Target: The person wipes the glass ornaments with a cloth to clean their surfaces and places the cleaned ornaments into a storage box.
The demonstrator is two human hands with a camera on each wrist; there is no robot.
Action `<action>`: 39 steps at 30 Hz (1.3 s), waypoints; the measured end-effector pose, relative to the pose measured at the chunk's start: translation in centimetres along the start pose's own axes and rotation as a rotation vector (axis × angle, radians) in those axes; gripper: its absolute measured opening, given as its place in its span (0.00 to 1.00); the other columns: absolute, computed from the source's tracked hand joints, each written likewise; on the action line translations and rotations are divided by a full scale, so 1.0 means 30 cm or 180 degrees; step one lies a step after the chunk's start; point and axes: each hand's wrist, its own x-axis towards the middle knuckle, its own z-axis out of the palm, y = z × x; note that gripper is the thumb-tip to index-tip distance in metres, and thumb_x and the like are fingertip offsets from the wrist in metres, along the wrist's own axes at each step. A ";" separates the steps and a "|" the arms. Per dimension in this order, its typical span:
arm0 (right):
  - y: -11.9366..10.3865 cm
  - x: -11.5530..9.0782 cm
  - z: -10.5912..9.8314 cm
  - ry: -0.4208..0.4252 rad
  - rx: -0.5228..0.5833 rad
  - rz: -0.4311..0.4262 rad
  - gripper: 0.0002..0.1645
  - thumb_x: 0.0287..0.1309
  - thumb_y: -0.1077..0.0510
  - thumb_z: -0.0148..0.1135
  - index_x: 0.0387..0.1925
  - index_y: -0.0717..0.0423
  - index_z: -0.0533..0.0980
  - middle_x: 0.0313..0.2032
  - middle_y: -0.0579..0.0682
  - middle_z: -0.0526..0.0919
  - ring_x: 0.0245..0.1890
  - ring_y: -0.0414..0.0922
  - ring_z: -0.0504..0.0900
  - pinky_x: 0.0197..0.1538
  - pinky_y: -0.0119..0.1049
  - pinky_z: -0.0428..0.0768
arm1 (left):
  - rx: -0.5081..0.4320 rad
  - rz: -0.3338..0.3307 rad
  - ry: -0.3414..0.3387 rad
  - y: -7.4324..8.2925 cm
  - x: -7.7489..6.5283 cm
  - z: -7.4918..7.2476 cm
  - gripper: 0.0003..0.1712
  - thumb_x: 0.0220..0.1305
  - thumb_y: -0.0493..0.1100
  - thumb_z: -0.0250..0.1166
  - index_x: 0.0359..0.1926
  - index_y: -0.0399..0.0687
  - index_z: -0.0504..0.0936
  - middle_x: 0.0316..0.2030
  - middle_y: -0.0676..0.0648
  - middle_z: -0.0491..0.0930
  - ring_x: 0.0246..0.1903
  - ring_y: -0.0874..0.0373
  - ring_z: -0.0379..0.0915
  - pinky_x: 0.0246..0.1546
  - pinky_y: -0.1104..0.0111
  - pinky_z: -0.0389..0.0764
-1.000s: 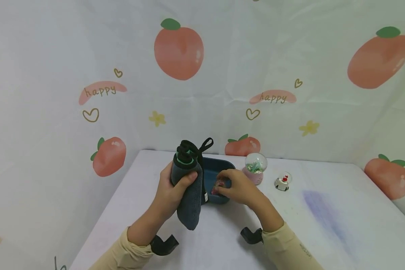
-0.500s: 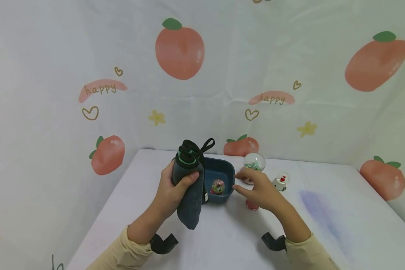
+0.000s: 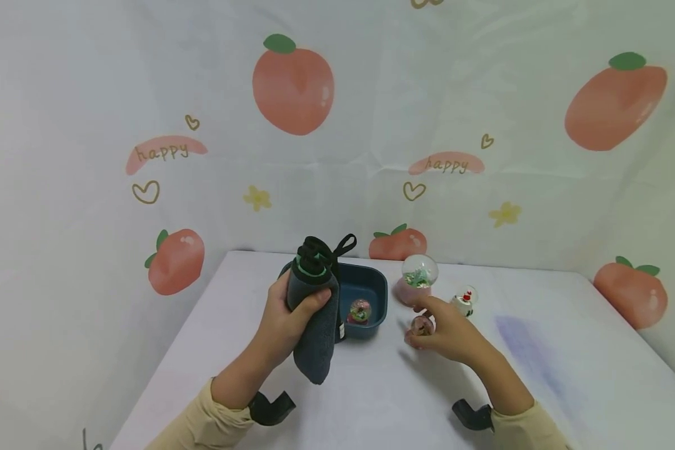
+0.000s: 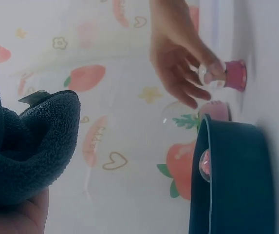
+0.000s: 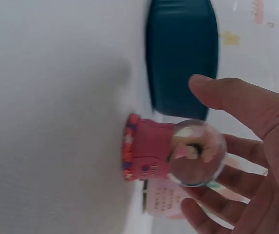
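My left hand [image 3: 284, 315] grips a rolled dark blue-grey terry towel [image 3: 317, 337] with a black cord loop at its top, held above the table. Beside it my right hand [image 3: 455, 331] is around a small pink-based snow globe [image 5: 151, 151] standing upright on the table. In the right wrist view the thumb is apart from the glass ball, and the other fingers lie behind it. A dark blue box [image 3: 365, 332] stands partly behind the towel. Inside it sits another small snow globe [image 3: 359, 311] with a pinkish ball.
A larger snow globe [image 3: 419, 275] with a pink base stands behind my right hand. To its right is a small white globe [image 3: 462, 305] with a red figure. The white table [image 3: 371, 400] meets a fruit-printed cloth backdrop [image 3: 337, 156].
The right hand has let go of the snow globe in the box, drawn back over the box's right side, and come to the pink-based globe. The left hand keeps the towel in place.
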 end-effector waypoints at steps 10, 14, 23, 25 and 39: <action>0.012 0.009 -0.011 -0.0296 -0.0136 0.0213 0.41 0.47 0.55 0.85 0.61 0.62 0.77 0.41 0.46 0.82 0.40 0.44 0.76 0.44 0.39 0.76 | 0.0028 0.0046 -0.0002 0.001 0.005 -0.001 0.22 0.69 0.46 0.66 0.59 0.41 0.78 0.44 0.48 0.82 0.40 0.57 0.82 0.40 0.62 0.86; 0.023 0.009 -0.009 -0.0344 -0.0109 0.0346 0.44 0.46 0.57 0.85 0.64 0.62 0.75 0.40 0.47 0.82 0.40 0.44 0.77 0.44 0.40 0.77 | 0.0040 0.0076 -0.0016 -0.001 0.007 0.001 0.21 0.69 0.46 0.66 0.58 0.41 0.79 0.43 0.48 0.82 0.40 0.57 0.82 0.39 0.62 0.86; 0.044 0.006 0.004 -0.0405 -0.0104 0.0373 0.41 0.48 0.61 0.84 0.64 0.58 0.76 0.44 0.48 0.84 0.44 0.44 0.78 0.51 0.45 0.80 | 0.0067 0.0043 -0.0037 -0.005 0.002 0.005 0.21 0.69 0.47 0.66 0.58 0.42 0.78 0.43 0.47 0.82 0.40 0.56 0.81 0.39 0.61 0.86; 0.046 0.002 0.002 -0.0442 -0.0095 0.0320 0.40 0.49 0.60 0.83 0.63 0.58 0.76 0.42 0.47 0.83 0.42 0.43 0.77 0.48 0.42 0.79 | 0.0081 0.0027 -0.0038 -0.006 0.000 0.006 0.22 0.69 0.48 0.66 0.58 0.42 0.78 0.43 0.47 0.82 0.40 0.56 0.82 0.39 0.61 0.86; 0.008 -0.024 -0.069 -0.0151 0.0163 -0.0073 0.40 0.47 0.63 0.81 0.64 0.49 0.76 0.38 0.45 0.83 0.38 0.41 0.81 0.36 0.32 0.81 | 0.0115 -0.0018 -0.0053 -0.006 -0.002 0.007 0.22 0.69 0.48 0.66 0.59 0.42 0.78 0.44 0.47 0.81 0.39 0.57 0.81 0.39 0.62 0.86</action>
